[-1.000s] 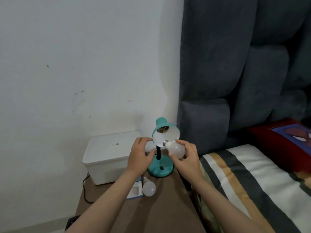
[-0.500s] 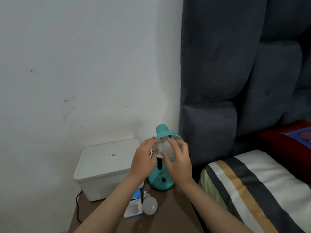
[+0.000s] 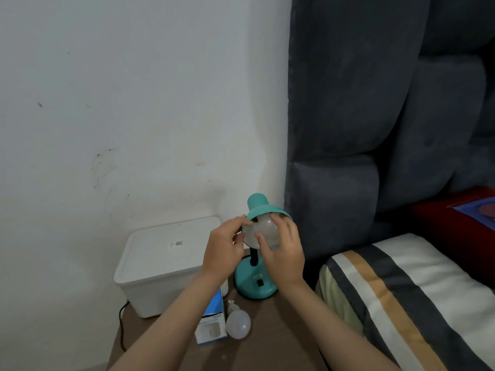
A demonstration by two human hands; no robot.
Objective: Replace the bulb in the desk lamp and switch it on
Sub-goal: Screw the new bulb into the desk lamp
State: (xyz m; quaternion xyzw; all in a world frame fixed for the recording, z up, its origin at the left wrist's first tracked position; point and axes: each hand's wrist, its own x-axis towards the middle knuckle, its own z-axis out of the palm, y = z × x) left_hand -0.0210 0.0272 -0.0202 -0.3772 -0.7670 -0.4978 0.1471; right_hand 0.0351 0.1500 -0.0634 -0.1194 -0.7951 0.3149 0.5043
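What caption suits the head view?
Right hand seats a bulb in the lamp; left hand steadies the shade.

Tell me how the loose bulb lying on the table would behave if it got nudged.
The loose bulb lies on its side on the table, round and smooth, so it would probably roll. It looks light, so a small push may move it. Its shell looks frosted; whether glass or plastic is unclear, so treat it as fragile.

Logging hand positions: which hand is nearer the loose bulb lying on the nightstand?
Left. The left hand is up at the lamp shade, above the loose bulb; the right hand grips the other bulb farther right.
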